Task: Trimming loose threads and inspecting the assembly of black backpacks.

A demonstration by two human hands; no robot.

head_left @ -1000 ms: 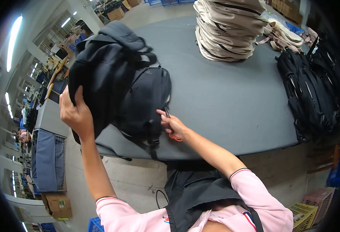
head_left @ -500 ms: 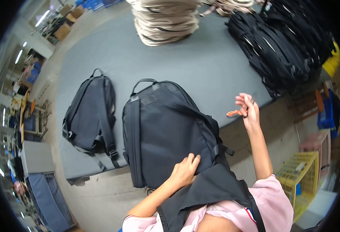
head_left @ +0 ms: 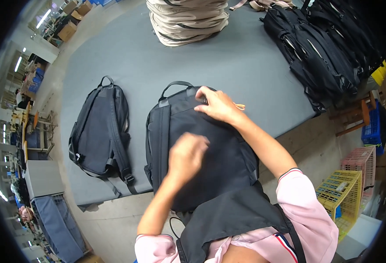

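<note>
Right hand [head_left: 219,105] has swung in from the side to the top of the black backpack [head_left: 221,149]; left hand [head_left: 186,158] has moved up from its lower part to mid-panel. Right: thumb and forefinger apart, orange loop [head_left: 240,106] poking out behind; can't tell if it's clamped on anything. Left: curled, blurred, contact unclear. Backpack lies strap side up over the table [head_left: 263,87] edge. Probably soft, light, not fragile; best holds: top handle [head_left: 177,83] or shoulder strap [head_left: 161,144].
</note>
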